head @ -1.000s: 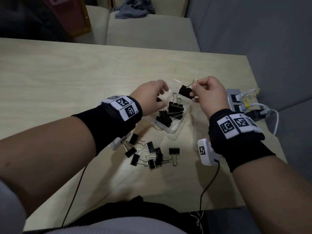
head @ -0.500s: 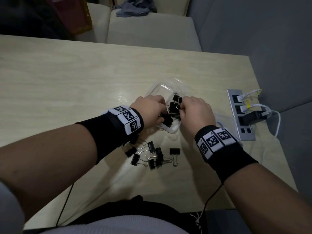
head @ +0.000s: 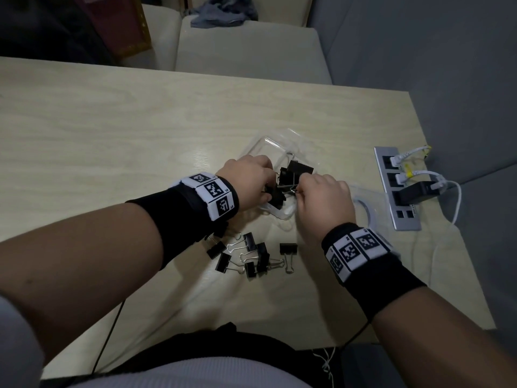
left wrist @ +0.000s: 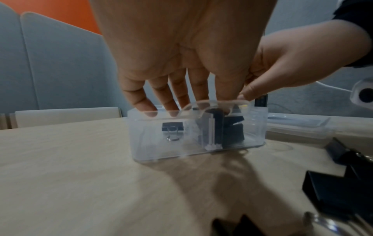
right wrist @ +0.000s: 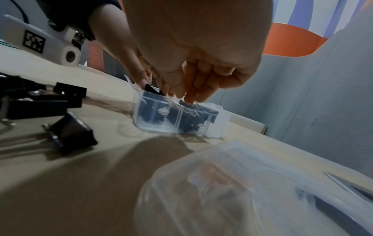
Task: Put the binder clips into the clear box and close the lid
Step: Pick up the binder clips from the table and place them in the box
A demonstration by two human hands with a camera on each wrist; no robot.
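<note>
Fingertips (right wrist: 189, 95) of the right hand (head: 324, 203) bunched narrow and curled, pinched, by the look of it, on the wire handle of a binder clip (head: 291, 177) at the top of the pile inside the clear box (left wrist: 153, 143). Fingers (left wrist: 173, 102) of the left hand (head: 249, 180) fairly straight and spread, dipped over the box's rim among the clips, apparently steadying rather than gripping anything.

Clear box upright and lidless, well in from the table's (head: 112, 135) edges, toward the right end. Partly filled, black clips heaped to the rim and one poking above it. Loose clips (head: 251, 256) in a cluster just beside the box, toward the near edge, under the left wrist. Lid (head: 363, 203) flat on the table between the box and the power strip (head: 397, 189) near the right edge.

Step in hand, judged: dropping or settling one clip into the box; filling far from done, closing not yet begun.

Next, judged: let go of the clip, press the pile flatter, fetch the loose clips in turn, folding wire handles down so nothing stands above the rim. Otherwise, likely trouble seating the lid.
</note>
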